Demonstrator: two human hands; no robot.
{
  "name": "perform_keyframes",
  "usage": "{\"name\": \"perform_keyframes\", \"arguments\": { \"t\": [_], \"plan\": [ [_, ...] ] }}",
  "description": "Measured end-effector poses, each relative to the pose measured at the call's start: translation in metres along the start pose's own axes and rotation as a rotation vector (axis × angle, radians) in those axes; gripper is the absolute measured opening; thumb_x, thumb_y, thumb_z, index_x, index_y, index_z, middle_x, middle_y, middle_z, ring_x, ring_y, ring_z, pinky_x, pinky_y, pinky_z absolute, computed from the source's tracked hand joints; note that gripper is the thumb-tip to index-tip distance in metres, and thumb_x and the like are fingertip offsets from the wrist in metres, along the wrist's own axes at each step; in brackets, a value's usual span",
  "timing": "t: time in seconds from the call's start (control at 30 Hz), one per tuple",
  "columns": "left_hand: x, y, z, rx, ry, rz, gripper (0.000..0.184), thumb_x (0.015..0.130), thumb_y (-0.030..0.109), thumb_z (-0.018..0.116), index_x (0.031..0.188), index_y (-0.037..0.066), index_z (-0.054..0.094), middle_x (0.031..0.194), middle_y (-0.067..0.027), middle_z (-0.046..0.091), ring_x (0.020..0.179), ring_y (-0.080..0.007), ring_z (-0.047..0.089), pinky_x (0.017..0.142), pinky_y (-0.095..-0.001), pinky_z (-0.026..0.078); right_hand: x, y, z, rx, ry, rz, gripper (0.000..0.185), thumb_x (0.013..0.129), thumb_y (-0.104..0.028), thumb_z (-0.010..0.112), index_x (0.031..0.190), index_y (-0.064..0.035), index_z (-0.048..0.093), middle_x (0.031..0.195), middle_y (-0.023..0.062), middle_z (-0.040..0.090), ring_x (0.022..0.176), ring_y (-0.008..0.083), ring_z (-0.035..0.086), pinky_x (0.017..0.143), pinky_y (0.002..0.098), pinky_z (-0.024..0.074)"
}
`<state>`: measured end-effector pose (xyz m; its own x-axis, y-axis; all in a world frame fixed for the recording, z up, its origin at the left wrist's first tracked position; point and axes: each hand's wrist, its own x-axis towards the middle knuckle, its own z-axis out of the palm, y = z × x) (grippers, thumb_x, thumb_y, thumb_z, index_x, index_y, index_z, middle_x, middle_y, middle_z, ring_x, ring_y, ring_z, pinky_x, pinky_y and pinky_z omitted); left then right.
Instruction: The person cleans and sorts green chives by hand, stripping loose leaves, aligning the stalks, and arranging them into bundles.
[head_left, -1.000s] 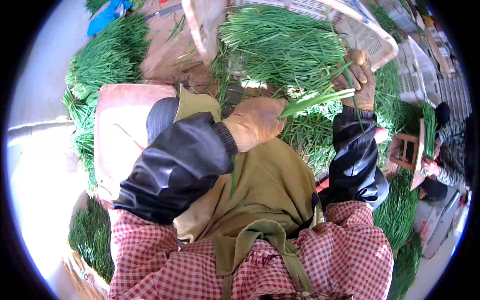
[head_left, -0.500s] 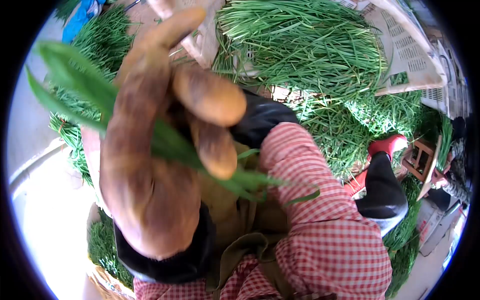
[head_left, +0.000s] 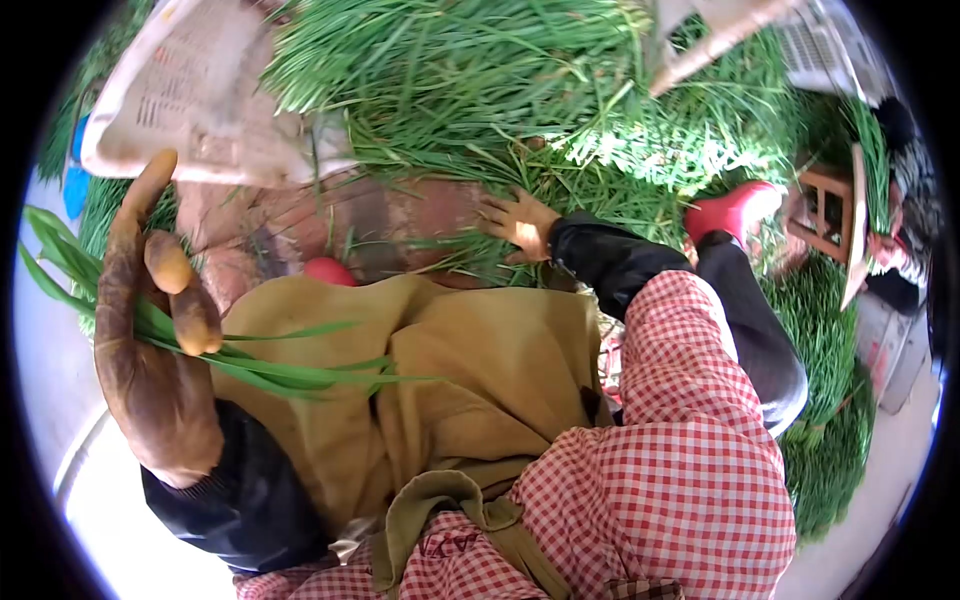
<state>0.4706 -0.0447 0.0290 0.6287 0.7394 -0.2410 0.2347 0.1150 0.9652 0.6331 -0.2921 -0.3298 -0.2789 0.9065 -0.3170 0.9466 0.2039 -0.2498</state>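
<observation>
At the left, my left hand (head_left: 165,350) in a stained brownish glove is raised, its fingers bent round a few long green leaves (head_left: 290,372). The leaves stick out on both sides of the hand. My right hand (head_left: 520,226) reaches down to the brick floor (head_left: 350,222), fingers spread beside scattered green stalks (head_left: 465,262). Whether its palm holds anything is hidden. Above it a thick pile of green stalks (head_left: 470,75) lies by a white plastic crate (head_left: 205,105).
A red shoe (head_left: 735,212) stands right of my right hand. A wooden stool (head_left: 825,212) is farther right, by another person (head_left: 910,200) who holds green stalks. Bundled greens (head_left: 825,340) lie at the lower right. A round red thing (head_left: 330,271) shows at the apron's edge.
My left hand has moved left with the leaves, away from the pile. My right hand has left the pile's right side and now reaches down to the floor. The view has shifted.
</observation>
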Motion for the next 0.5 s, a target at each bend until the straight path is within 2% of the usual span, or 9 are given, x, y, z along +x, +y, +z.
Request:
{"name": "perform_keyframes", "arguments": {
  "t": [0.1, 0.13, 0.2, 0.23, 0.27, 0.3, 0.33, 0.37, 0.5],
  "plan": [
    [-0.004, -0.001, 0.011, -0.132, -0.174, -0.108, 0.049, 0.097, 0.025, 0.035, 0.131, -0.010, 0.033, 0.071, 0.0036, 0.050, 0.039, 0.0015, 0.034, 0.035, -0.0111, 0.031, -0.079, 0.032, -0.001, 0.078, -0.174, 0.071, 0.062, 0.072, -0.033, 0.068, 0.127, -0.0139, 0.047, 0.136, 0.0067, 0.040, 0.123, 0.0247, 0.040, 0.095, 0.0496, 0.0342],
    [-0.011, 0.006, 0.030, -0.081, -0.109, -0.188, 0.049, 0.095, 0.026, 0.040, 0.130, -0.009, 0.037, 0.069, 0.0040, 0.051, 0.037, 0.0029, 0.028, 0.032, -0.0105, 0.026, -0.106, 0.050, -0.004, 0.027, -0.170, 0.142, 0.050, 0.069, -0.030, 0.071, 0.113, -0.0125, 0.056, 0.129, 0.0093, 0.047, 0.118, 0.0272, 0.044, 0.091, 0.0466, 0.0376],
    [-0.019, 0.011, 0.044, -0.002, -0.185, -0.209, 0.051, 0.090, 0.031, 0.049, 0.127, -0.004, 0.043, 0.069, 0.0027, 0.054, 0.037, 0.0005, 0.029, 0.033, -0.0141, 0.024, -0.155, 0.127, 0.063, 0.113, -0.111, 0.624, 0.039, 0.069, -0.021, 0.067, 0.106, -0.0100, 0.060, 0.105, 0.0135, 0.057, 0.096, 0.0310, 0.056, 0.079, 0.0422, 0.0454],
    [-0.016, 0.002, 0.042, -0.002, -0.250, -0.237, 0.049, 0.089, 0.032, 0.050, 0.123, -0.003, 0.047, 0.070, 0.0020, 0.055, 0.038, -0.0008, 0.030, 0.034, -0.0153, 0.024, -0.187, 0.178, 0.086, 0.187, 0.041, 0.751, 0.037, 0.071, -0.018, 0.064, 0.106, -0.0080, 0.059, 0.097, 0.0146, 0.059, 0.093, 0.0300, 0.057, 0.077, 0.0425, 0.0464],
    [-0.016, 0.000, 0.046, -0.096, -0.261, -0.265, 0.047, 0.089, 0.032, 0.051, 0.120, -0.003, 0.048, 0.071, 0.0011, 0.055, 0.040, -0.0006, 0.031, 0.034, -0.0150, 0.025, -0.198, 0.198, 0.036, -0.145, -0.239, 0.906, 0.037, 0.074, -0.019, 0.062, 0.109, -0.0085, 0.059, 0.100, 0.0142, 0.060, 0.099, 0.0291, 0.057, 0.082, 0.0401, 0.0459],
    [-0.013, -0.004, 0.050, -0.097, -0.323, -0.262, 0.048, 0.091, 0.033, 0.048, 0.122, -0.004, 0.046, 0.071, 0.0007, 0.054, 0.040, -0.0010, 0.032, 0.035, -0.0147, 0.026, -0.224, 0.256, 0.045, -0.104, -0.342, 1.177, 0.041, 0.074, -0.022, 0.063, 0.114, -0.0122, 0.058, 0.110, 0.0133, 0.059, 0.107, 0.0284, 0.055, 0.087, 0.0391, 0.0443],
    [-0.008, -0.015, 0.056, -0.149, -0.364, -0.305, 0.050, 0.093, 0.034, 0.045, 0.125, -0.004, 0.042, 0.070, 0.0001, 0.054, 0.040, -0.0020, 0.032, 0.034, -0.0147, 0.027, -0.224, 0.214, -0.030, -0.327, -0.221, 1.281, 0.045, 0.073, -0.026, 0.064, 0.116, -0.0158, 0.057, 0.119, 0.0113, 0.057, 0.113, 0.0282, 0.053, 0.093, 0.0430, 0.0405],
    [-0.006, -0.019, 0.060, -0.143, -0.370, -0.315, 0.050, 0.095, 0.034, 0.042, 0.126, -0.004, 0.040, 0.071, -0.0005, 0.054, 0.041, -0.0029, 0.035, 0.035, -0.0156, 0.028, -0.243, 0.252, -0.023, -0.045, -0.281, 1.382, 0.046, 0.071, -0.025, 0.065, 0.115, -0.0174, 0.058, 0.120, 0.0098, 0.056, 0.114, 0.0280, 0.053, 0.095, 0.0480, 0.0379],
    [-0.023, -0.024, 0.090, -0.186, -0.465, -0.254, 0.048, 0.095, 0.034, 0.043, 0.126, -0.003, 0.042, 0.070, -0.0001, 0.055, 0.042, -0.0033, 0.037, 0.035, -0.0164, 0.031, -0.228, 0.173, -0.129, -0.272, -0.380, 1.183, 0.042, 0.071, -0.029, 0.066, 0.111, -0.0176, 0.061, 0.112, 0.0108, 0.060, 0.108, 0.0253, 0.057, 0.091, 0.0443, 0.0407]
  ]
}}
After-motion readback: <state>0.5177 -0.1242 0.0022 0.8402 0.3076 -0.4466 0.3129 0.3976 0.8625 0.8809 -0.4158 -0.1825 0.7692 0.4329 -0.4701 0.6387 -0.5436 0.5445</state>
